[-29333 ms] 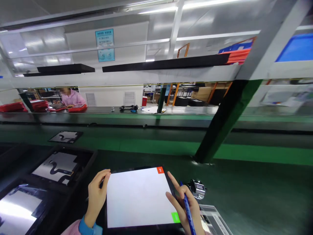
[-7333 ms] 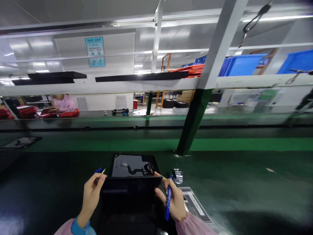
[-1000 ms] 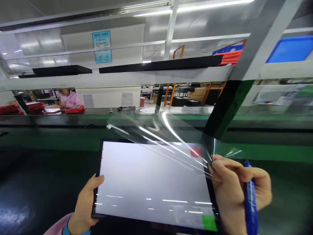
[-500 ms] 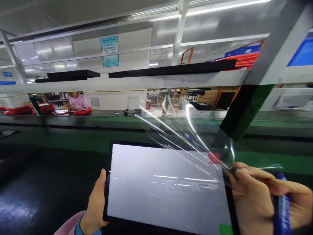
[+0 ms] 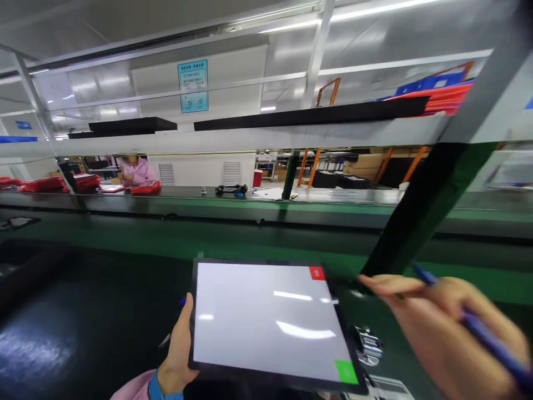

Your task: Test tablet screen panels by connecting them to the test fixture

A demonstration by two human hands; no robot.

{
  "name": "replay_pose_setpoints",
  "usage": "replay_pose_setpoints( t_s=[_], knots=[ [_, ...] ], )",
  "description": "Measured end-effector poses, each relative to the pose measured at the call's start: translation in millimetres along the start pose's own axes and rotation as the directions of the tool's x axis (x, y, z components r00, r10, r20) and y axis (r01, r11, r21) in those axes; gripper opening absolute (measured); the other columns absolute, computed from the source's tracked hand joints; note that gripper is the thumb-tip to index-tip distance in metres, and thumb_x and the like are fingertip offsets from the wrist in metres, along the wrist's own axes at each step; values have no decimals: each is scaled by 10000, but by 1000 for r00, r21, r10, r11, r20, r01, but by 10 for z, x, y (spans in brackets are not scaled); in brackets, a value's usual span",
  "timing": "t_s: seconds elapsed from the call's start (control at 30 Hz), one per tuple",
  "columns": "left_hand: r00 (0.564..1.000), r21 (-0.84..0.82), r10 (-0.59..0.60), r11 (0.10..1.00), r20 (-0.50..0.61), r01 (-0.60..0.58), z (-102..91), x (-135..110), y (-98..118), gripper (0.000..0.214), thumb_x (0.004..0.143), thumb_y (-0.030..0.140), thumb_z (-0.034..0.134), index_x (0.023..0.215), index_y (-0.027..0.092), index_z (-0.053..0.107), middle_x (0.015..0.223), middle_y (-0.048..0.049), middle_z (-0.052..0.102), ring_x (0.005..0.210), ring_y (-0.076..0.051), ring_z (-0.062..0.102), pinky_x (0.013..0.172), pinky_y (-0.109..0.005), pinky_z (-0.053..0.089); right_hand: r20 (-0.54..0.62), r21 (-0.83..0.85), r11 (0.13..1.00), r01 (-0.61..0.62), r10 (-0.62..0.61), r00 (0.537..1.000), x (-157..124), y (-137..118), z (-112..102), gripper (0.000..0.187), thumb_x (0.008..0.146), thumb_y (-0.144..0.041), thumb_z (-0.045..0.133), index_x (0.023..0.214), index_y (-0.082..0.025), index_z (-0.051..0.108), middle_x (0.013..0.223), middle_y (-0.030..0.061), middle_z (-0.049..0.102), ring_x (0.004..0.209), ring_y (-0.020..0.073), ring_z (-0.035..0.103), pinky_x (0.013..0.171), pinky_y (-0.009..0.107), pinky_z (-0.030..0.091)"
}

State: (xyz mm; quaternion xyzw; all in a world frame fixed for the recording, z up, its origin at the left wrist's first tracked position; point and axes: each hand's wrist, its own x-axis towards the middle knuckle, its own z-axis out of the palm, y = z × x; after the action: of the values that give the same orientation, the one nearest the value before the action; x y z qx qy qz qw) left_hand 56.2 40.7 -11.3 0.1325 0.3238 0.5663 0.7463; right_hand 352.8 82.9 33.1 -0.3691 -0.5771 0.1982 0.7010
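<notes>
My left hand (image 5: 177,347) grips the left edge of a tablet-like screen panel (image 5: 266,322), its thumb along the black frame. The panel is tilted up towards me and lit white, with a red patch (image 5: 317,273) at its upper right corner and a green patch (image 5: 347,372) at its lower right. To the right of the panel and apart from it is my right hand (image 5: 449,328), blurred by motion. A blue marker pen (image 5: 491,344) lies tucked in its fingers. Thumb and forefinger are close together; whether they pinch anything else I cannot tell.
A metal object, perhaps a watch (image 5: 368,343), lies on the dark bench (image 5: 108,311) right of the panel. A dark post (image 5: 425,205) rises at the right. Behind runs a shelf (image 5: 233,139) with black boards. A person in pink (image 5: 139,171) sits far off beside red trays (image 5: 145,188).
The clear film held by my right hand over the panel is no longer visible. My right hand has come away from the panel's right edge. The panel sits lower and looks smaller.
</notes>
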Motion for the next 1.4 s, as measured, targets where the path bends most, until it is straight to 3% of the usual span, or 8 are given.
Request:
replay_pose_setpoints(
  t_s=[0.1, 0.23, 0.3, 0.37, 0.57, 0.67, 0.87, 1.4],
  knots=[
    [997, -12, 34, 999, -72, -35, -124, 108, -118, 557, 976, 476, 378, 1319, 74, 553, 931, -127, 768, 1031, -326, 676, 1027, -453, 432, 375, -239, 932, 272, -169, 911, -279, 46, 402, 234, 840, -307, 623, 720, -253, 430, 942, 98, 721, 814, 250, 692, 705, 390, 589],
    [1000, -29, 18, 999, 23, -18, -307, 230, -268, 561, 966, 494, 391, 1295, 81, 581, 1027, -145, 749, 1063, -343, 660, 1047, -474, 408, 585, -375, 721, 583, -304, 752, -831, 216, 986, 203, 878, -39, 386, 863, -210, 495, 1198, 183, 649, 1107, 305, 612, 849, 515, 560],
    [998, -39, 13, 999, 64, -11, -384, 264, -306, 560, 970, 493, 376, 1273, 80, 601, 1059, -153, 738, 1072, -352, 654, 1048, -488, 404, 726, -272, 677, 684, -323, 608, -1044, 298, 1077, 247, 849, 9, 387, 886, -202, 511, 1248, 145, 640, 1182, 299, 566, 955, 547, 498],
    [999, -30, 9, 1000, 49, -8, -438, 273, -314, 548, 971, 480, 383, 1259, 74, 613, 1047, -155, 741, 1070, -357, 654, 1047, -497, 404, 762, -179, 687, 704, -355, 541, -1151, 365, 1002, 245, 853, 3, 403, 899, -206, 522, 1196, 98, 676, 1141, 268, 589, 950, 489, 509],
    [997, 42, 46, 998, -61, -44, -543, 198, -278, 519, 921, 428, 542, 1331, 112, 555, 1084, -142, 731, 1060, -378, 654, 1034, -505, 427, 410, -455, 754, 473, -295, 863, -1094, 601, 185, 180, 906, -97, 477, 794, -236, 449, 996, 86, 690, 936, 234, 643, 751, 350, 537],
    [977, 112, 117, 989, -176, -98, -556, 141, -261, 573, 889, 377, 609, 1392, 134, 484, 1130, -140, 712, 1064, -390, 647, 1022, -515, 443, 182, -565, 769, 299, -237, 954, -1096, 818, -275, 195, 905, -190, 543, 771, -245, 413, 888, 65, 660, 746, 191, 652, 634, 284, 523],
    [949, 136, 125, 987, -290, -88, -539, 74, -234, 657, 861, 294, 641, 1450, 157, 384, 1176, -130, 686, 1104, -401, 610, 1021, -526, 448, 271, -650, 724, 230, -62, 961, -1197, 1272, -753, 74, 916, -264, 481, 905, -234, 548, 739, 11, 587, 605, 165, 637, 551, 247, 530],
    [968, 201, 115, 977, -222, -70, -664, 109, -171, 772, 796, 273, 733, 1463, 211, 350, 1204, -113, 672, 1068, -397, 628, 976, -519, 496, 258, -696, 705, 137, 67, 964, -1271, 1347, -673, 264, 963, -423, 456, 785, -237, 513, 692, 6, 568, 576, 167, 602, 544, 271, 505]
  ],
)
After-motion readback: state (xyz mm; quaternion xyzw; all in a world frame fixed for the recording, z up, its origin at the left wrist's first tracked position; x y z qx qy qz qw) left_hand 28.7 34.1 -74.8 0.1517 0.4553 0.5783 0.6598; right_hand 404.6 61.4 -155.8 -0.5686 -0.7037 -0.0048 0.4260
